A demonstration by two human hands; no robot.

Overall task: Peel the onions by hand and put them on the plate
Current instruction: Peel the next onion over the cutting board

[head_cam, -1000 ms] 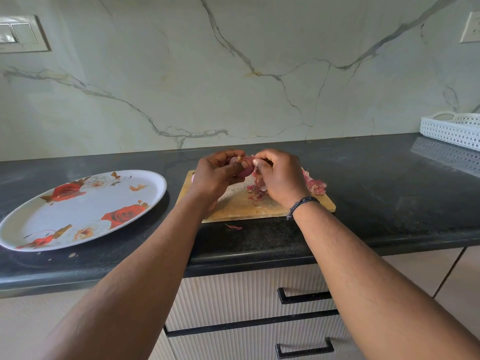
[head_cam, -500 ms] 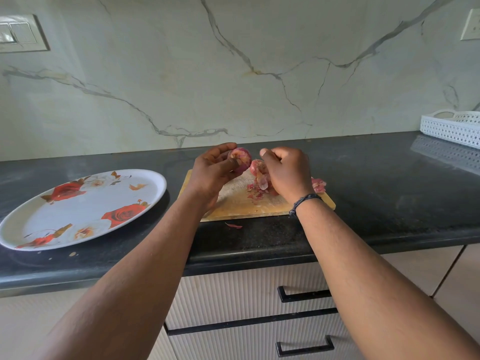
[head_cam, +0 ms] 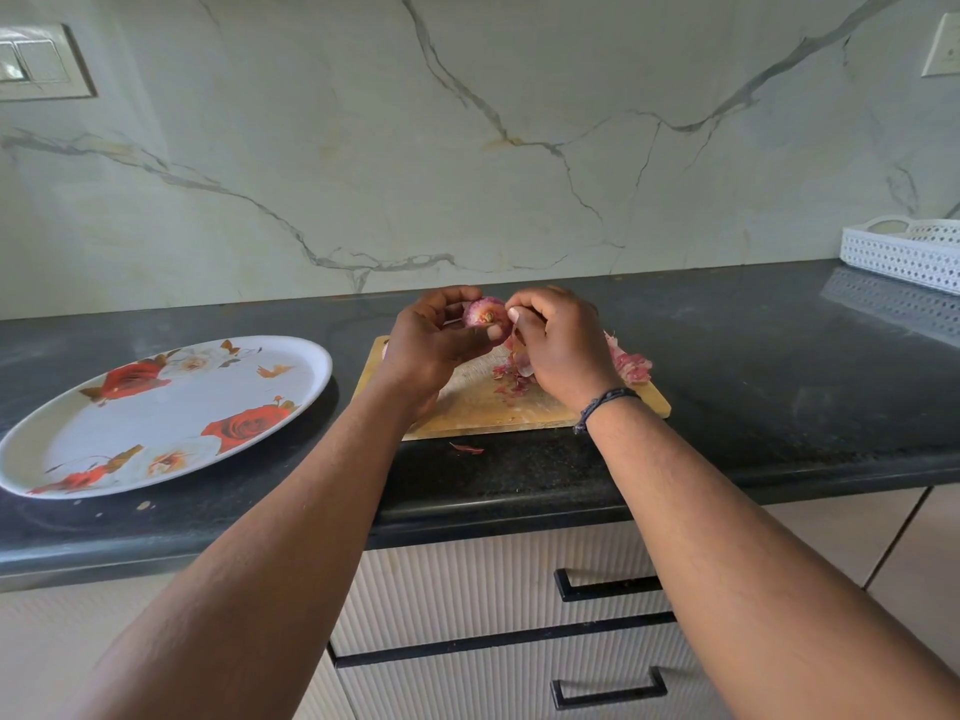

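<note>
Fingers and thumb of the left hand [head_cam: 434, 335] curl round a small red onion [head_cam: 485, 313], holding it above the far edge of the board [head_cam: 498, 407] with its root end turned toward the camera. The right hand [head_cam: 558, 345] closes against the onion's right side, its fingertips [head_cam: 513, 315] pinching a strip of skin [head_cam: 519, 356] that hangs down toward the board. Loose scraps [head_cam: 506, 380] lie on the wood below, with a pink heap of peel [head_cam: 631, 363] just beyond the right hand and one flake [head_cam: 467, 449] on the dark counter [head_cam: 779, 387] in front of the board. The flowered plate [head_cam: 31, 459] sits well to the left and holds no onion.

The peeling looks mid-way. To do it well, the strip would best be drawn down and away in one steady pull while the left hand turns the onion to present the next patch, kept over the board so scraps fall there.

The far side of the onion is hidden, so how much skin remains cannot be told. A pale shape at the board's left corner, mostly covered by the left hand, may be another onion. The right palm hides whatever else it may hold. A white basket [head_cam: 904, 252] is cut off at the right edge.
</note>
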